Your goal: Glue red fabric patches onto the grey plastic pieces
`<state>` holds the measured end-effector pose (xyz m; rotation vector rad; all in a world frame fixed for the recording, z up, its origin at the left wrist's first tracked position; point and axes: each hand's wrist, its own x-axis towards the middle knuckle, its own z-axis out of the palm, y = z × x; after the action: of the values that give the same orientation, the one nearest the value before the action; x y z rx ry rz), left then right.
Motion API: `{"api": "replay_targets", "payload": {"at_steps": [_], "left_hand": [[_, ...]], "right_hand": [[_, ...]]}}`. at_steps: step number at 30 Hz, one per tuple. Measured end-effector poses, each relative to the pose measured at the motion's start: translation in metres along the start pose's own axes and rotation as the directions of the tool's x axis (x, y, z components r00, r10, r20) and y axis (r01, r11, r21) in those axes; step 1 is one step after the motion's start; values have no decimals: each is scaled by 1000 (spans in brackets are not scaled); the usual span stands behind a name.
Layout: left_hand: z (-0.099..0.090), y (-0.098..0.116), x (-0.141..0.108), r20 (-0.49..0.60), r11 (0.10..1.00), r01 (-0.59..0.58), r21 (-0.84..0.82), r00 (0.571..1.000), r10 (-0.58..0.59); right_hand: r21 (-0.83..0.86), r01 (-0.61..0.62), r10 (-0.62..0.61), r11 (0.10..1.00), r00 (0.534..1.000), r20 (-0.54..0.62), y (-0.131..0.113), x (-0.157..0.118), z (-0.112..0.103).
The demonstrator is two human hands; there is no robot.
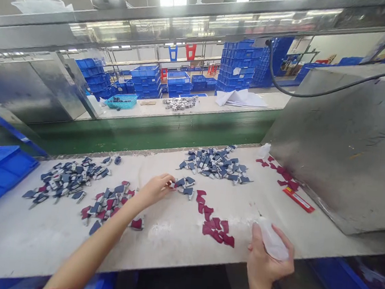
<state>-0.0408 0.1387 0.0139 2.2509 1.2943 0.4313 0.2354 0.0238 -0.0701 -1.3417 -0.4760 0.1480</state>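
My left hand point(156, 190) reaches over the middle of the table with its fingertips pinched together. Whatever is between them is too small and too covered to make out. Right at those fingertips lie a few small dark blue and white pieces point(187, 191). In my right hand point(268, 261), near the front edge, is a translucent white plastic bottle point(274, 242), with fingers and thumb wrapped round it. Flat maroon cut pieces point(217, 230) lie in a loose line between the hands. Beneath and beyond my left forearm is a pile of blue-and-white pieces with maroon patches point(109, 202).
More blue-and-white pieces lie in heaps at the back point(211, 162) and far left point(68, 178). At right are loose maroon pieces point(284, 173), a red-and-yellow packet point(298, 199) and a metal box point(344, 144). A blue crate point(1, 168) stands left. Behind runs a green-sided conveyor point(180, 130).
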Motion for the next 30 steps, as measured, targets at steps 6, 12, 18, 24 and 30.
{"api": "replay_targets", "payload": {"at_steps": [6, 12, 18, 24, 30], "left_hand": [[62, 33, -61, -156, 916, 84, -392, 975, -156], [79, 43, -71, -220, 961, 95, -258, 963, -154], [74, 38, -80, -181, 958, 85, -272, 974, -137], [80, 33, -85, -135, 964, 183, -191, 968, -211], [67, 21, -96, -189, 972, 231, 45, 957, -218]], "right_hand": [[106, -121, 102, 987, 980, 169, -3, -25, -6], [89, -158, 113, 983, 917, 383, -6, -51, -6], [39, -125, 93, 991, 881, 464, -5, -63, -4], [26, -159, 129, 987, 875, 466, -11, -65, -1], [12, -155, 133, 988, 885, 447, -10, -59, -3]]}}
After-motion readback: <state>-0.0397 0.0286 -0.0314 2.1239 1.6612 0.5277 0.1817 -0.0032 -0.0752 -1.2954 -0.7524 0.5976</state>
